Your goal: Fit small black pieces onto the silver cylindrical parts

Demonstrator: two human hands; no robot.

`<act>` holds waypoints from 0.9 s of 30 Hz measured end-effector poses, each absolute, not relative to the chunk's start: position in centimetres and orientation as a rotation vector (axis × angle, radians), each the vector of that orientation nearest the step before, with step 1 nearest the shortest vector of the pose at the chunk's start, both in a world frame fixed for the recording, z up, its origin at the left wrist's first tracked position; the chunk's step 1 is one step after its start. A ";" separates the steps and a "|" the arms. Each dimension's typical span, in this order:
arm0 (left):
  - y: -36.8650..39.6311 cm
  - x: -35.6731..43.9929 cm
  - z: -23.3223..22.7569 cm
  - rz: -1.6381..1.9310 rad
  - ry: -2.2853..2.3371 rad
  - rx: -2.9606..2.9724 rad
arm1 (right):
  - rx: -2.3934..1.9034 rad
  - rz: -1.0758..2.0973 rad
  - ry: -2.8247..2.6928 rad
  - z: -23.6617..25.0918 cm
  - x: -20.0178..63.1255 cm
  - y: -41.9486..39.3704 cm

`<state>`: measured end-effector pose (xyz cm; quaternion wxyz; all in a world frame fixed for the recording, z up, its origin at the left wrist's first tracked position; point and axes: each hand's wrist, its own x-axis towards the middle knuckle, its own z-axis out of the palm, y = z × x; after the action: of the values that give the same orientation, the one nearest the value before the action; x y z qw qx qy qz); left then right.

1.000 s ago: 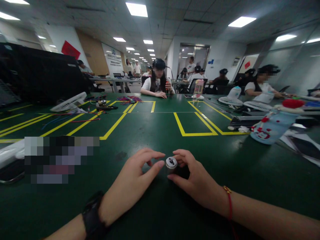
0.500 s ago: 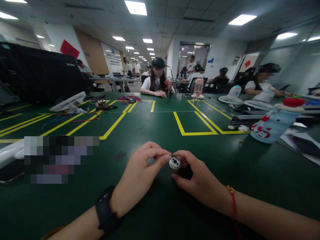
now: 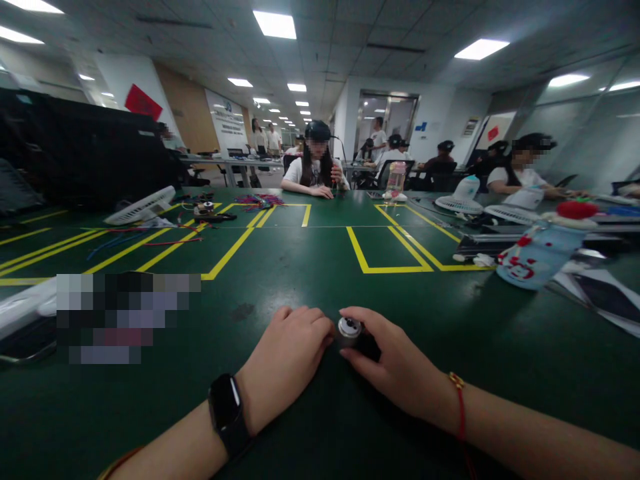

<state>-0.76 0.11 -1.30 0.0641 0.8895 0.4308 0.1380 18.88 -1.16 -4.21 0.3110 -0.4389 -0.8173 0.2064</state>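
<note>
Right hand: Our right hand [image 3: 395, 363] lay on the green counter [image 3: 310, 267] with its fingers and thumb wrapped around a small round motor [image 3: 350, 331]. This grip was closed on the motor.
Left hand: Our left hand [image 3: 290, 360] rested on the counter just left of the motor. Its fingers were curled in, and their tips came up right beside the motor. We could not tell if this grip held anything, or if the fingertips touched the motor.
Motor: It was a small dark part with a shiny silver end that faced up. It sat on the counter near us, in the middle, between our two hands.
Wrists: We wore a black watch [image 3: 227, 413] on the left wrist and a red string band [image 3: 457, 400] on the right wrist.
Counter: It was dark green with yellow lines [image 3: 370, 260] that made boxes on it.
Left side: A white fan cover [image 3: 140, 205] lay far off on the counter, with red and blue wires [image 3: 145, 237] near it. A blurred patch sat closer to us.
Right side: A pale blue bottle [image 3: 537, 250] with red marks lay on its side, well apart from our hands.
Other people: A person in a white shirt [image 3: 315, 167] sat at the far edge of the counter. More people sat at other counters behind.
</note>
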 end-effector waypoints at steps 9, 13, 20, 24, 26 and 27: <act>0.3 -1.0 -2.1 0.553 1.261 2.460 | -1.141 0.501 -2.176 -4.0 19.2 -1.4; -0.1 -2.7 -1.9 0.596 1.241 2.223 | -1.250 0.374 -2.136 -3.6 22.1 -1.0; 0.7 -8.0 -2.0 0.670 1.464 1.982 | -1.708 -0.081 -1.870 -4.3 34.4 -0.8; 1.1 -8.8 -2.3 0.678 1.469 1.862 | -1.915 -0.066 -1.818 -4.7 39.0 -2.1; 1.1 -8.4 -2.4 0.671 1.459 1.856 | -1.990 -0.068 -1.763 -4.5 39.8 -2.4; 1.1 -8.2 -2.3 0.670 1.456 1.855 | -2.004 -0.097 -1.763 -4.2 39.8 -2.5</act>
<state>-8.22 1.11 -2.35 0.3382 0.7120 0.5590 0.2571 39.77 -2.49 -4.23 0.2332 -0.7297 -0.6418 -0.0354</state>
